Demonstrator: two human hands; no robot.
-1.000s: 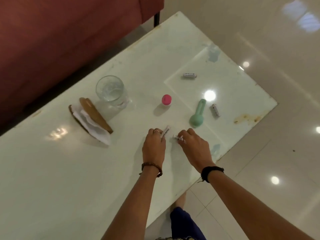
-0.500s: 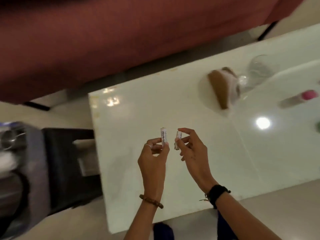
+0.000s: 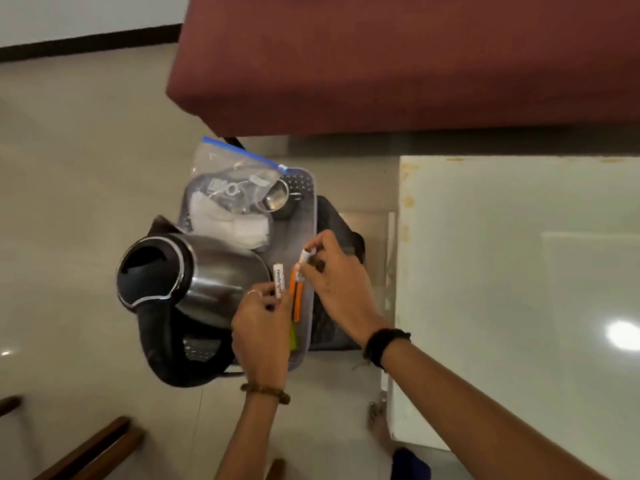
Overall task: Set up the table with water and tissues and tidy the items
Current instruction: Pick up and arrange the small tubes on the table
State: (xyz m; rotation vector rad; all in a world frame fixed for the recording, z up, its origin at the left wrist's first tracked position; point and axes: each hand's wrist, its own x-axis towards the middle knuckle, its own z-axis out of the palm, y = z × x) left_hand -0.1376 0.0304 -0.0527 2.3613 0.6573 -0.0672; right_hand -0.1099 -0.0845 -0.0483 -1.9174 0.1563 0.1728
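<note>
Each hand pinches one small white tube, the left hand and right hand both over the gray tray, so I would lower them gently beside the kettle.

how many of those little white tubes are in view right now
2. One white tube is pinched upright in the left hand; the other white tube is in the right hand, both over the grey tray. Others may be hidden.
</note>
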